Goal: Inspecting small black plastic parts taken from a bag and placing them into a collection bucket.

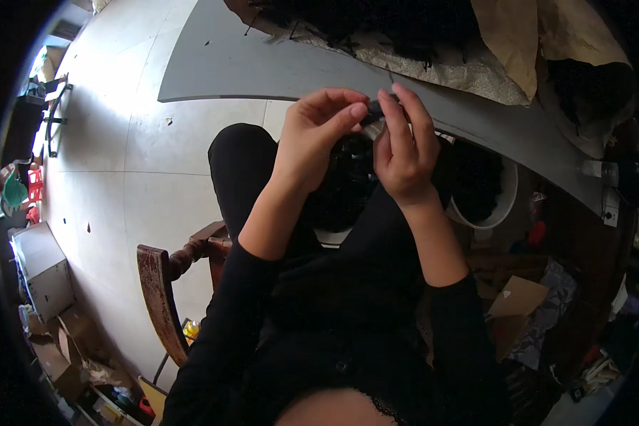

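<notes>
My left hand [312, 131] and my right hand [410, 153] are raised in front of me, just short of the table's near edge. Between their fingertips is a small black part [375, 111], partly covered by the fingers. The left thumb and index finger pinch one end of it. On the other side, the right fingers close around it, with the index and middle fingers pointing up. Below the hands, between my knees, sits a pale tub [331, 238] holding many glossy black pieces [351, 167].
On the grey table [227, 53], a woven sack [468, 79] and brown paper [505, 42] lie under a heap of black pieces [419, 28]. A white bucket [508, 199] of black material stands at right. A wooden chair [153, 277] and cardboard boxes [57, 355] are at left.
</notes>
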A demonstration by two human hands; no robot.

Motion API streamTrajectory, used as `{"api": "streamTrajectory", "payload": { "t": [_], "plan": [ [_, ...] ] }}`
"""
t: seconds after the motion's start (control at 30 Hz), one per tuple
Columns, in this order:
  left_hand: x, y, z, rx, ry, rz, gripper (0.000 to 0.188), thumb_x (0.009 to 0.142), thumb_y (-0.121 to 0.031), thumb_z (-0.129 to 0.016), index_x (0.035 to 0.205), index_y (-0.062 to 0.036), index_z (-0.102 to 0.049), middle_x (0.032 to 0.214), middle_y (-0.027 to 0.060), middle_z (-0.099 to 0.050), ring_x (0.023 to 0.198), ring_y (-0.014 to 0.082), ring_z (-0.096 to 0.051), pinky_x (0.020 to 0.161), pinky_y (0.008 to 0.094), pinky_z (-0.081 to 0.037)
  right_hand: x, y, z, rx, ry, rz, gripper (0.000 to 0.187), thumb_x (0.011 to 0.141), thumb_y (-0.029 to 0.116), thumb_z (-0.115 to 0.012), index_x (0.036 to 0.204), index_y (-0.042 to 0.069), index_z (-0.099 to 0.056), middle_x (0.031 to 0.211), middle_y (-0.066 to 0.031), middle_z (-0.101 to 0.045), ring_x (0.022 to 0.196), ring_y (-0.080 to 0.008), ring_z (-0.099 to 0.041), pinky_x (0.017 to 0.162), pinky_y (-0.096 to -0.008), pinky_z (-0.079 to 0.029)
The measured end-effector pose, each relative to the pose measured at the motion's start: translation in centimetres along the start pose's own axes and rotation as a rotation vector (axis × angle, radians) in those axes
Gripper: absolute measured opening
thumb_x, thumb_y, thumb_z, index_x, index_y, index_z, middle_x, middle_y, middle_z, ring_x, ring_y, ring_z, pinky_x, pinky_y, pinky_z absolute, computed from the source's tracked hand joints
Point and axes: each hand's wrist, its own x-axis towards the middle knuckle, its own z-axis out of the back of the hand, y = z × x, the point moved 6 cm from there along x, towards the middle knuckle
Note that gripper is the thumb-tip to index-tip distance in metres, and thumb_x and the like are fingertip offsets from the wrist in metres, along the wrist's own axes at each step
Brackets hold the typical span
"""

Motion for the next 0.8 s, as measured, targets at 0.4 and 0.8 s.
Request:
{"api": "streamTrajectory", "payload": {
  "t": [0.4,0.8],
  "plan": [
    [-4.1,-3.6,-1.4,0.357,0.128,-0.236,0.033,0.074,0.006,-0.063,0.105,0.0008,-0.052,0.1,0.0078,-0.056,0.091,0.0125,-0.056,0.072,0.022,-0.047,-1.2,1.2,1.4,0.641,0.128,-0.497,0.03,0.082,-0.003,-0.051,0.112,-0.005,-0.049,0.108,-0.0165,-0.053,0.093,-0.0186,-0.054,0.08,-0.0291,-0.045],
    [-5.9,-5.5,-0.5,0.269,0.25,-0.279,0.024,0.064,0.003,-0.073,0.085,0.0051,-0.063,0.087,0.0103,-0.059,0.074,0.0124,-0.059,0.063,0.0205,-0.047,-1.7,2.9,0.1,1.706,0.458,-1.014,0.062,0.061,0.046,-0.077,0.094,0.006,-0.043,0.095,-0.0081,-0.051,0.077,-0.0139,-0.056,0.064,-0.0231,-0.046]
  ]
}}
